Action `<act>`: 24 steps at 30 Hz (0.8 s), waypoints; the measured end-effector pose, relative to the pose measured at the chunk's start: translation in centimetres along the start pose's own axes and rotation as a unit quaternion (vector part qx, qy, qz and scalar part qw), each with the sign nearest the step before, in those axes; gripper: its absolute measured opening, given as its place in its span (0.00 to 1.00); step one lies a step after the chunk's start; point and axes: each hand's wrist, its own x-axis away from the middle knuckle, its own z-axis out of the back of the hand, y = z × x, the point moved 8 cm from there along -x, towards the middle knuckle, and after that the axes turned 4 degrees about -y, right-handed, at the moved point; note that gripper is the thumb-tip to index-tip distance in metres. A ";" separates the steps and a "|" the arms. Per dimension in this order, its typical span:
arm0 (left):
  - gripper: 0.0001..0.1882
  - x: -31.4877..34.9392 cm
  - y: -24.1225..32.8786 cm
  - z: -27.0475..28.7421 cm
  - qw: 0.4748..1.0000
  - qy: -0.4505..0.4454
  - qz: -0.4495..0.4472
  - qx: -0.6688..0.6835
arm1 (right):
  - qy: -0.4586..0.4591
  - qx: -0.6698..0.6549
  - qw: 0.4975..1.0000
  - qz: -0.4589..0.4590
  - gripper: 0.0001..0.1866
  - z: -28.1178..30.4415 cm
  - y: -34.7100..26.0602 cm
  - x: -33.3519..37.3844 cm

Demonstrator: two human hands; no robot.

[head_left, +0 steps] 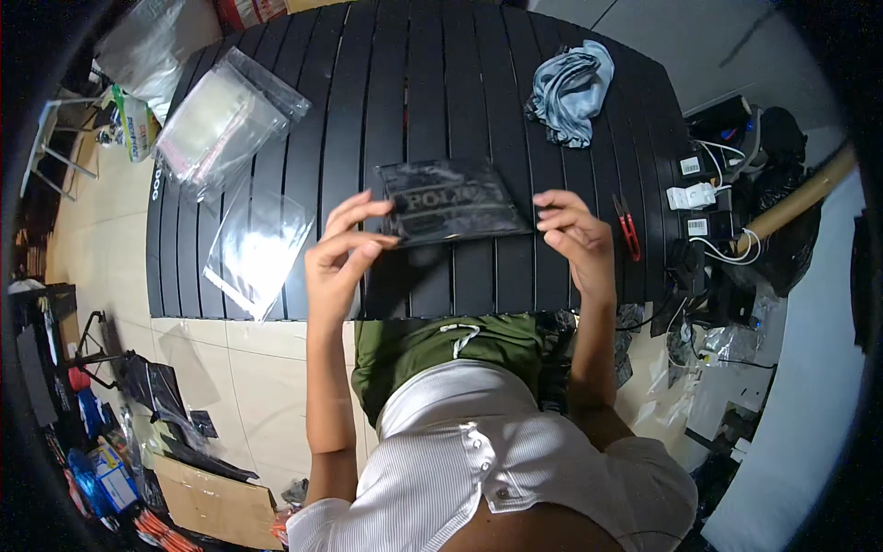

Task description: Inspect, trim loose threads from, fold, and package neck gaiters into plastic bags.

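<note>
Black slatted table (414, 92) on a tiled floor, clutter all round. A dark folded fabric piece in a clear bag (451, 202) is held just above the table, pinched at its near corners by the left hand (345, 253) and the right hand (575, 230), remaining fingers loosely spread. One empty clear bag (258, 248) and a stack of clear bags (225, 120) lie to the left; grey folded cloths (570, 92) wait at the far right, apparently unbagged. Red snips (627, 227) rest beside the right hand. Bagging is judged barely begun.
</note>
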 end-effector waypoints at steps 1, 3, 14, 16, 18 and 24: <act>0.08 0.8 -0.9 0.6 0.999 0.028 0.026 -0.016 | 0.009 -0.011 0.999 -0.032 0.05 0.3 1.0 0.7; 0.09 1.9 -2.9 1.9 0.989 0.098 0.110 -0.011 | 0.040 0.008 0.996 -0.073 0.05 1.2 3.0 1.4; 0.22 2.1 -6.6 0.6 0.942 0.124 0.264 -0.169 | 0.013 0.121 0.956 -0.268 0.14 -2.5 8.2 -0.5; 0.22 1.7 -5.7 0.2 0.939 0.093 0.257 -0.209 | 0.050 0.245 0.948 -0.198 0.14 -2.5 6.5 -1.3; 0.19 0.8 -3.8 -0.6 0.922 0.115 0.195 -0.315 | 0.089 0.362 0.919 -0.125 0.14 -2.8 5.1 -2.2; 0.24 -1.7 -4.0 -6.6 0.850 -0.009 0.006 -0.527 | -0.064 0.509 0.851 0.112 0.25 -10.7 3.6 -4.4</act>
